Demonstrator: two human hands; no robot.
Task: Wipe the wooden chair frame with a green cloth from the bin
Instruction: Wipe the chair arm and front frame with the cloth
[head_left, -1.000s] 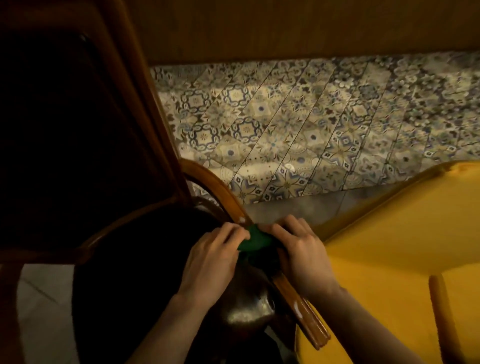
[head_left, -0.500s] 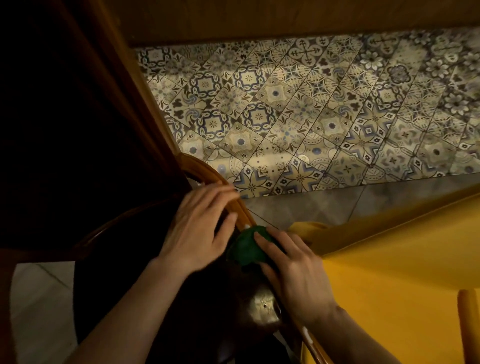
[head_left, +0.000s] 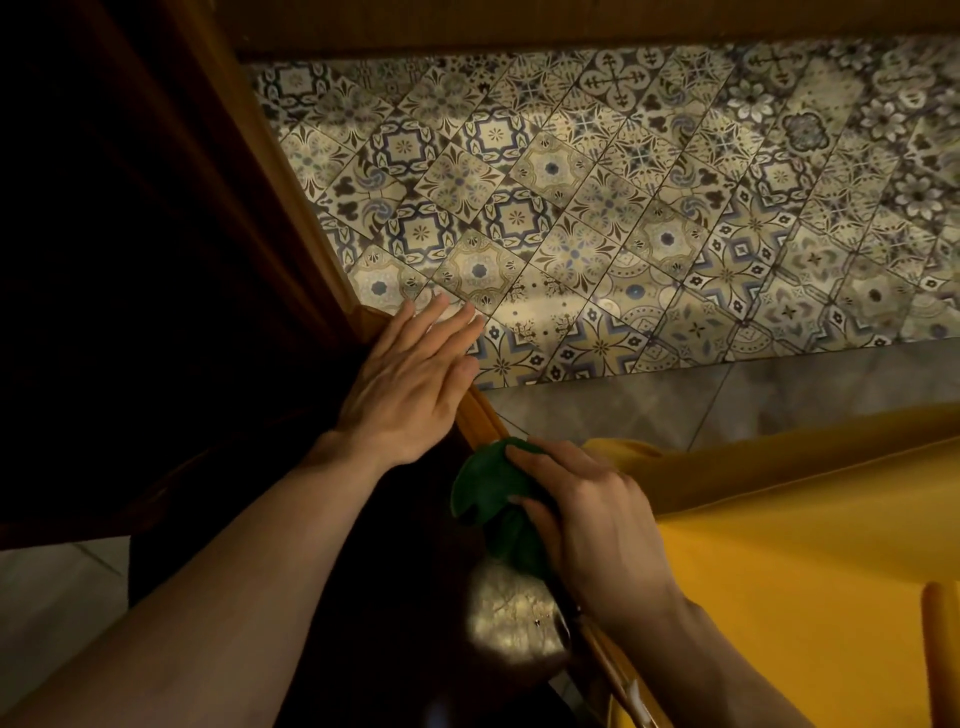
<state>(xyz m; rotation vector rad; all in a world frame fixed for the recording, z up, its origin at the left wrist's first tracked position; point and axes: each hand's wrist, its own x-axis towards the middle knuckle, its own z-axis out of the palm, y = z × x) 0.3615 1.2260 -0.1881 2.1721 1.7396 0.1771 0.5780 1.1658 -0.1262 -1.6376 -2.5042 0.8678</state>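
Nearest the camera, the right hand (head_left: 592, 525) is curled around a bunched green cloth (head_left: 485, 493), fingers pressing it onto the curved wooden chair frame (head_left: 480, 418) beside a yellow cushion (head_left: 779, 561). A dark, glossy seat (head_left: 498, 618) lies just below the cloth. Further along the rail, the left hand (head_left: 415, 379) lies flat with fingers straight and close together, holding nothing. Beyond both hands spreads a patterned tile floor (head_left: 623, 208).

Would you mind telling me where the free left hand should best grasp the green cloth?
Probably the bunched lobe of the cloth that bulges leftward, clear of the right hand. Bring the left hand in from the left, above the dark seat; the right side is covered.
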